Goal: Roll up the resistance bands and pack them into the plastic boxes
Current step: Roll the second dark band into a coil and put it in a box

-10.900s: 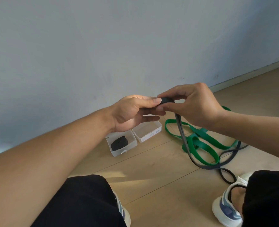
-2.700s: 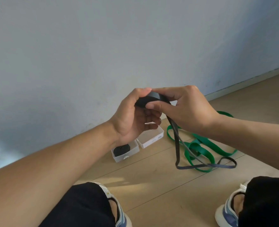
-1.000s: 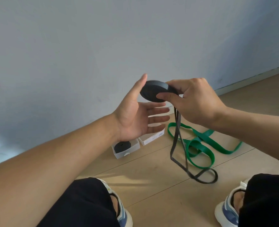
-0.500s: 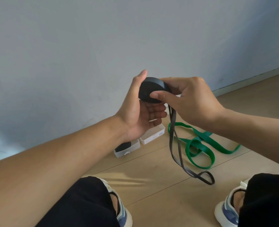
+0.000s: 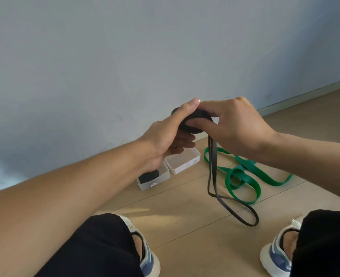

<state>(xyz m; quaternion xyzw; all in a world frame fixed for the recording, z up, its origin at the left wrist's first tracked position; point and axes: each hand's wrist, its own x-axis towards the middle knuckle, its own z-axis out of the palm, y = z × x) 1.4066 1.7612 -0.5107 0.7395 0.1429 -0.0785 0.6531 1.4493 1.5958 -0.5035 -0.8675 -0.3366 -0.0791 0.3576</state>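
Both hands hold a black resistance band (image 5: 195, 121), partly wound into a flat roll, up in front of the wall. My left hand (image 5: 165, 136) grips the roll with its thumb over the top. My right hand (image 5: 235, 126) pinches the roll from the right. The band's unrolled tail (image 5: 213, 176) hangs down, and its end loop lies on the floor. On the floor by the wall stand two small clear plastic boxes: the left box (image 5: 161, 179) holds a rolled black band (image 5: 148, 175), and nothing shows inside the right box (image 5: 185, 166). A green band (image 5: 243, 176) lies loose to their right.
The wooden floor (image 5: 185, 216) meets a grey wall (image 5: 125, 66) just behind the boxes. My knees in black trousers (image 5: 97, 248) and white and blue shoes (image 5: 273, 258) frame the bottom of the view.
My left hand, open flat a second ago, has closed on the roll with its thumb over it. The roll has grown and the hanging tail has shortened over the earlier frames.
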